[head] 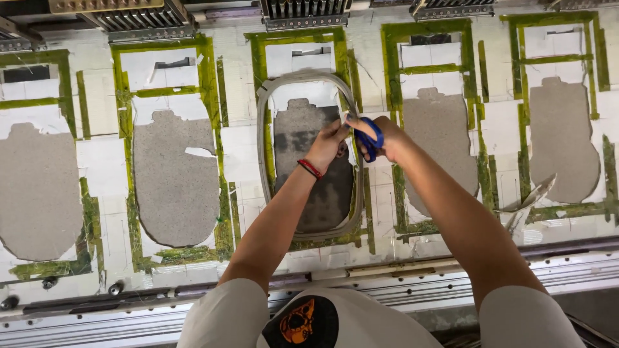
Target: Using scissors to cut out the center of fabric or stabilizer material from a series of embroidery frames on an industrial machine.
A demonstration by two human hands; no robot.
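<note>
My right hand (385, 136) grips blue-handled scissors (369, 135), their blades pointing left toward the right rim of a grey oval hoop frame (263, 148). My left hand (327, 143), with a red band on its wrist, pinches the edge of the dark grey fabric piece (303, 167) lying inside that hoop, right beside the scissor blades. Both arms reach out over the white work surface (242, 148) of a long embroidery machine.
Several grey felt shapes, such as one at the left (174, 180) and one at the right (562, 138), lie in green-taped frames across the bed. Needle heads (303, 13) line the far edge. A metal rail (400, 283) runs along the near edge. A loose white strip (532, 200) curls up at right.
</note>
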